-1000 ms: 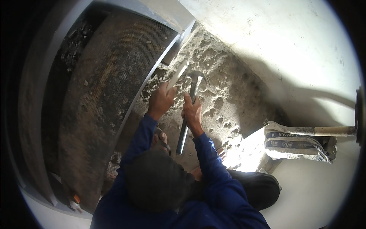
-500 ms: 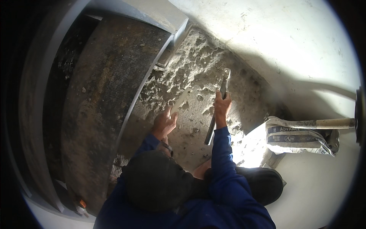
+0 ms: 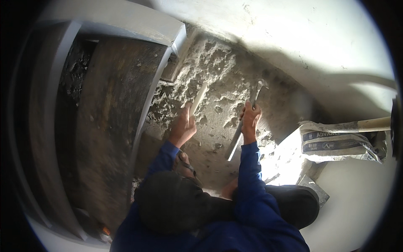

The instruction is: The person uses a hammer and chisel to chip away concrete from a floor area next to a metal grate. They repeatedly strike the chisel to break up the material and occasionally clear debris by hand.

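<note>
Over the rough grey mortar, my left hand [image 3: 183,127] grips a pale, narrow stick [image 3: 198,99] that points up and away to the right. To its right, my right hand [image 3: 250,119] is closed around a long, narrow grey metal tool, perhaps a plastering trowel seen nearly edge-on [image 3: 234,146]. This tool runs at a slant, sticking out on both sides of my fist. Uneven, lumpy wet-looking mortar [image 3: 216,134] covers the floor beneath both hands. My fingers hide the middle of the metal tool and the near end of the stick.
On the left stands a frame with a dark, perforated, curved panel [image 3: 113,113]. A pale wall [image 3: 302,38] closes off the far right. At right, a paper sack [image 3: 336,145] lies under a long handle [image 3: 373,124]. My bare foot [image 3: 184,166] rests on the floor.
The metal tool has turned slightly, showing more of its bright edge. My left hand and its stick have shifted a little farther away. The whole view has swung somewhat.
</note>
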A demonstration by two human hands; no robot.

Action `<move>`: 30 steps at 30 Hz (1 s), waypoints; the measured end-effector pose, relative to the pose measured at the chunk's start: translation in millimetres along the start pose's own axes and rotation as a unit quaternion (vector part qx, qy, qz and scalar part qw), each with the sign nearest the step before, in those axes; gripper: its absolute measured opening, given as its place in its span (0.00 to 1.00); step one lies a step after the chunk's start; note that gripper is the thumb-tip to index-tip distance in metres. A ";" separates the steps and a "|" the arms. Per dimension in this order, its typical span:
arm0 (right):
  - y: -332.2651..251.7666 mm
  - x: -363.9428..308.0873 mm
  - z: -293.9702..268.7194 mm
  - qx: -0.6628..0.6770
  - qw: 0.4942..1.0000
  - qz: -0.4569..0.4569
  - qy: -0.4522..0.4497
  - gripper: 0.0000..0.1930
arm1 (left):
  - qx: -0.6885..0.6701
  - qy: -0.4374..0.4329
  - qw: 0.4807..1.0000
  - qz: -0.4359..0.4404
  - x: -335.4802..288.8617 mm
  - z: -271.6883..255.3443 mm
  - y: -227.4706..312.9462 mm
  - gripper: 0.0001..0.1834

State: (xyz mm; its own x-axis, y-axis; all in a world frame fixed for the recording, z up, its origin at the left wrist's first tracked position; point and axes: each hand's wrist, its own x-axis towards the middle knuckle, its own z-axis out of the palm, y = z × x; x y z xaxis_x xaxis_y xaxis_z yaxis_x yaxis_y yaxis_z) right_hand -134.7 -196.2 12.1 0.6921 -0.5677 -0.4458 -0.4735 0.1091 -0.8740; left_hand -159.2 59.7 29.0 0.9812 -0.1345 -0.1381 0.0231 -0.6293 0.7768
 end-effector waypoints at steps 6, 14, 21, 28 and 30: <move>-40.7 -32.1 59.8 0.170 0.973 0.037 -0.153 0.21 | 0.020 0.003 0.999 -0.026 -59.0 25.8 -26.2 0.18; -78.2 -66.1 156.4 0.284 0.911 0.172 -0.244 0.24 | 0.102 0.005 0.995 -0.004 -121.6 51.3 -56.4 0.20; -53.8 -57.4 156.2 0.313 0.915 0.132 -0.218 0.25 | -0.042 -0.051 0.998 -0.003 -122.8 63.9 -67.0 0.23; -63.1 -53.3 155.9 0.186 0.913 0.130 -0.338 0.26 | -0.017 -0.068 0.995 -0.069 -128.1 84.3 -88.5 0.21; -62.6 -53.0 156.5 0.226 0.936 0.126 -0.237 0.25 | -0.087 0.000 0.992 -0.096 -131.7 93.0 -93.8 0.18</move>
State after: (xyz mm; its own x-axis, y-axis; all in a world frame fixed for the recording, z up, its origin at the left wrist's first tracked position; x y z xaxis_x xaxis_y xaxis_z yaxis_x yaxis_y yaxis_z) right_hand -56.6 -45.2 60.2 0.8045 -0.0625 -0.5906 -0.4495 0.5859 -0.6743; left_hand -308.4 65.3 -82.9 0.9554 -0.0242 -0.2943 0.2431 -0.5016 0.8303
